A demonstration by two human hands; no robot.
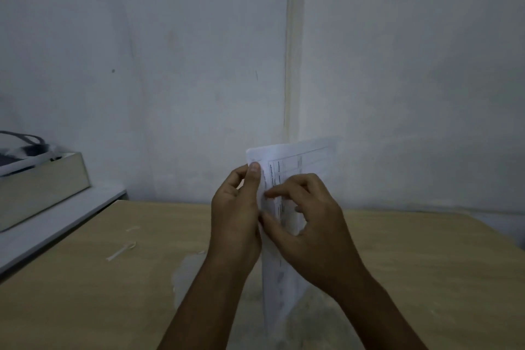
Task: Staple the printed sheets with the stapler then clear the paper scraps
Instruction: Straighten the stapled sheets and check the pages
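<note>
The printed sheets [301, 162], white with a ruled table on them, stand nearly upright above the wooden table [113, 293]. My left hand [237, 216] grips their left edge, thumb pressed on the front near the top corner. My right hand [308, 221] pinches the same edge lower down, with the forefinger stretched across the print. Two thin white paper scraps lie on the tabletop to the left: a long paper scrap [120, 250] and a smaller paper scrap [133, 228] behind it. No stapler is in view.
A grey box [42, 187] with dark and white items in it sits on a white ledge [51, 233] at the left. A pale wall stands right behind the table. A whitish worn patch [184, 273] marks the tabletop under my left forearm.
</note>
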